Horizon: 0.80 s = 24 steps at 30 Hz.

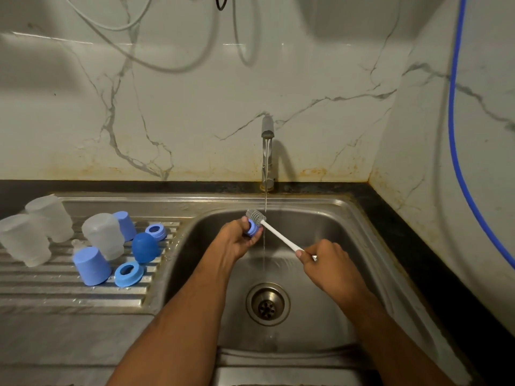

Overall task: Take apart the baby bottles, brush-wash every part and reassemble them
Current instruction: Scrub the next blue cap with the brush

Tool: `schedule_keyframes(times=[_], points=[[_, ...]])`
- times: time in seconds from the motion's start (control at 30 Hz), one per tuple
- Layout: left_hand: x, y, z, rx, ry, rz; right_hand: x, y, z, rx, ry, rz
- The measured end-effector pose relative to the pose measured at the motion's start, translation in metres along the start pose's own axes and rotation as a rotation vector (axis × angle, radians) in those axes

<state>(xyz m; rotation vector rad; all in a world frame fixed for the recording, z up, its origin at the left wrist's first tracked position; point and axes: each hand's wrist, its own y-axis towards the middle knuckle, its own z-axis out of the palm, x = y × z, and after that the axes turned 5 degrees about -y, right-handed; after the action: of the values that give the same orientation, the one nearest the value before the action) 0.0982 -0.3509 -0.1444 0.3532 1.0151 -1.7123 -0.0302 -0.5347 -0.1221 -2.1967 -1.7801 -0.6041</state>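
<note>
Blue collar ring [252, 227] is gripped by the left hand [237, 240], the bottle brush [276, 232] by the right hand [326, 257]. Bristles are best turned inside the ring under the water stream [265, 190].

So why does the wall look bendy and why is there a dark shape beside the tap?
Head view: the wide-angle lens curves the sink rim and wall edges; light from the left casts the tap's shadow rightward on the marble wall; cable shadows look soft and blurry up top; the left hand and brush stay fairly sharp.

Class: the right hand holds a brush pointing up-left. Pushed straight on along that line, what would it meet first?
Probably the blue ring gripped by the left hand; the brush head already touches it. Depth is uncertain.
</note>
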Motion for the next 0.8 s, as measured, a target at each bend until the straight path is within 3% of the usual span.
schedule_keyframes(times=[0.17,0.37,0.53,0.7,0.8], points=[[-0.002,0.004,-0.011,-0.094,-0.059,0.002,0.000,-0.008,-0.001,0.072,-0.016,-0.025],[0.008,-0.002,0.004,-0.003,0.057,-0.114,0.000,0.002,0.002,-0.013,-0.010,-0.003],[-0.004,0.008,-0.004,-0.105,-0.037,-0.009,-0.003,-0.006,0.003,0.071,-0.015,-0.020],[0.010,0.006,0.012,0.010,0.165,-0.013,0.000,0.002,0.000,-0.008,-0.039,-0.010],[0.012,0.006,0.010,0.002,0.185,-0.023,0.000,0.001,0.005,0.001,-0.028,-0.018]])
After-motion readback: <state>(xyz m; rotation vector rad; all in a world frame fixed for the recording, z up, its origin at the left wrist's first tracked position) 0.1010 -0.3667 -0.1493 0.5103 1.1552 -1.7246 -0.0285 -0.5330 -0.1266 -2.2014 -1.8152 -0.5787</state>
